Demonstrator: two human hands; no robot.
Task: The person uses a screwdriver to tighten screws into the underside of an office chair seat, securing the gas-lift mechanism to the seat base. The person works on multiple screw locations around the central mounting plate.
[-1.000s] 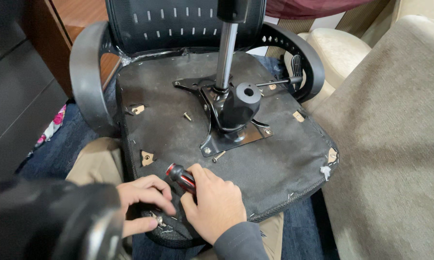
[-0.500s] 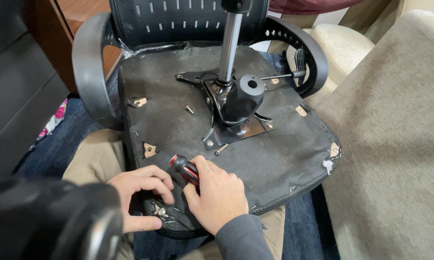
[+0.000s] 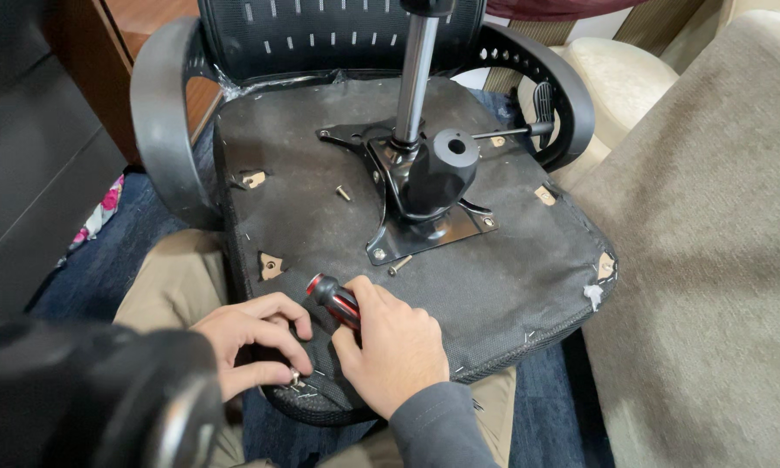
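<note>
- The seat [image 3: 494,286], turned underside up, lies across the person's lap; the metal plate [image 3: 424,230] at its middle serves as landmark for everything below.
- The right hand [image 3: 394,347] is closed round a red-and-black screwdriver [image 3: 333,299], on the near side of the plate, close to the seat's front edge.
- The left hand [image 3: 255,342] sits left of the screwdriver, fingers curled and pinching at the front rim, where a small metal piece [image 3: 294,377] shows; what it grips I cannot tell for sure.
- A loose screw [image 3: 398,264] lies just beside the plate's near edge; another screw [image 3: 344,192] lies to the plate's left.
- The column [image 3: 416,78] rises from the plate, with a black hub [image 3: 442,173] against it and a lever [image 3: 511,132] reaching right.
- Torn corner holes [image 3: 270,264] mark the fabric left of the plate, with others near the right edge.
- Open fabric runs right of the plate to the seat's edge; past that edge a beige cushion [image 3: 710,260] crowds close.
- Armrests [image 3: 160,121] close off the far left and far right; a dark blurred shape [image 3: 87,399] blocks the near left.
- Against half a second ago, both hands hold nearly the same spot at the front rim; the grip on the screwdriver is unchanged, and the view sits slightly lower over the seat.
</note>
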